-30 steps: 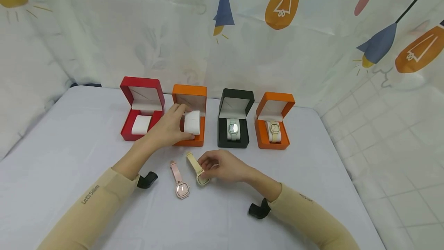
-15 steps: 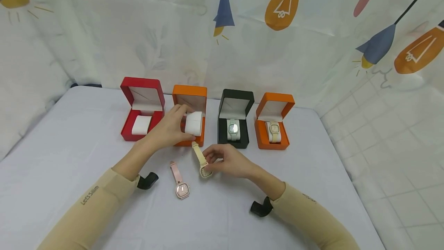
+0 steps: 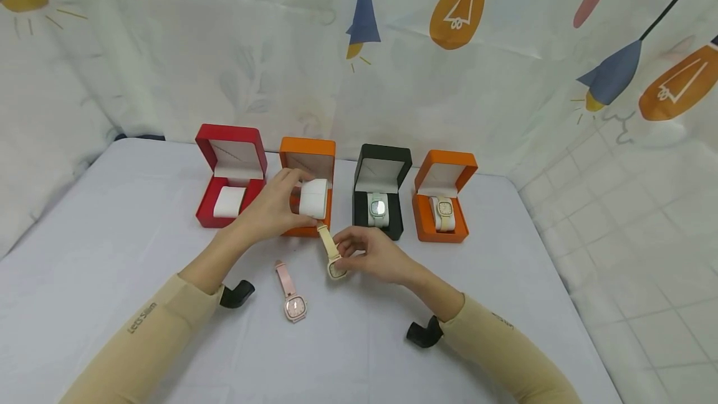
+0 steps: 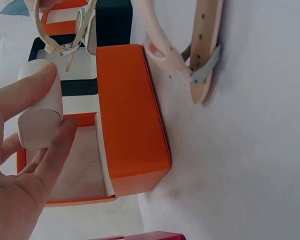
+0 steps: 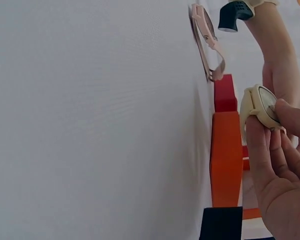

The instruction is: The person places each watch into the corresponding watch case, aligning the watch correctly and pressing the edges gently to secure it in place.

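Observation:
My left hand grips a white watch cushion between thumb and fingers, over the open orange watch box second from the left. The left wrist view shows this cushion pinched, with nothing wrapped round it. Lower and to the right, my right hand pinches a pale yellow wristwatch by its case, its strap stretching up toward the cushion. Thumb on the dial and fingers beneath hold the watch in the right wrist view. A pink wristwatch lies on the table in front.
A red box with a bare white cushion stands at left. Right of centre are a dark green box holding a pale green watch and an orange box holding a yellow watch. A patterned curtain hangs behind.
My right hand has raised the yellow watch up and slightly right, toward the cushion. The left hand and its cushion have barely shifted. The pink watch and the boxes stay put.

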The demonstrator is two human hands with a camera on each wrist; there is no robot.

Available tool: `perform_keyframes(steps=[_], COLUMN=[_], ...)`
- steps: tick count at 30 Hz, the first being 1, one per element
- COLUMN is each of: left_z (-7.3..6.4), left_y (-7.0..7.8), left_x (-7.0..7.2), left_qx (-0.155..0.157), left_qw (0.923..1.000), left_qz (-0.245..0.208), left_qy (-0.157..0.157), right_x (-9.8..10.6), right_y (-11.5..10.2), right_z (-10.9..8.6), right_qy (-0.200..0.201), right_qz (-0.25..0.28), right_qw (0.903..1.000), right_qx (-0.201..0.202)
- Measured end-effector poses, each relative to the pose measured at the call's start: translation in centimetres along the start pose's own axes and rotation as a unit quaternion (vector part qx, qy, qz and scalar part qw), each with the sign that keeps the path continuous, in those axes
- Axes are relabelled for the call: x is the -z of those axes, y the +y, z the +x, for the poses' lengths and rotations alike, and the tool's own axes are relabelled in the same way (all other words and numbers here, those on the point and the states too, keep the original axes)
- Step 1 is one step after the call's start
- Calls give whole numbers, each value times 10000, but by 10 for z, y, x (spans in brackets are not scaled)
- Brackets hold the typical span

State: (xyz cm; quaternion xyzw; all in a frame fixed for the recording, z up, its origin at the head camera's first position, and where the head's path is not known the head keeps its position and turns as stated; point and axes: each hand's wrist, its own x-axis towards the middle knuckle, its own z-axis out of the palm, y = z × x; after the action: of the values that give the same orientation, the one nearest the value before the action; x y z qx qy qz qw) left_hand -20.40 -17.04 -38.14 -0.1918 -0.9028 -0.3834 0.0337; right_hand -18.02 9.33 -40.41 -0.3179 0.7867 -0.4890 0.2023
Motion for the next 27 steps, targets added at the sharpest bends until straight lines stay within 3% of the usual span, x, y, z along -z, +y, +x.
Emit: perform_keyframes(steps=[8, 27], left_z=[-1, -3], left_y=[2, 7], left_x=[1, -3], left_qx=[-164, -270], left_qw=[9997, 9993], left_qz=[-136, -235], left_qy=[131, 105], right_x=[9, 21], right_y=[-1, -3], right_z=[-1, -1], right_qy=[191, 395], right_qz=[139, 570], right_qw=[9996, 9976], right_qx=[-175, -32])
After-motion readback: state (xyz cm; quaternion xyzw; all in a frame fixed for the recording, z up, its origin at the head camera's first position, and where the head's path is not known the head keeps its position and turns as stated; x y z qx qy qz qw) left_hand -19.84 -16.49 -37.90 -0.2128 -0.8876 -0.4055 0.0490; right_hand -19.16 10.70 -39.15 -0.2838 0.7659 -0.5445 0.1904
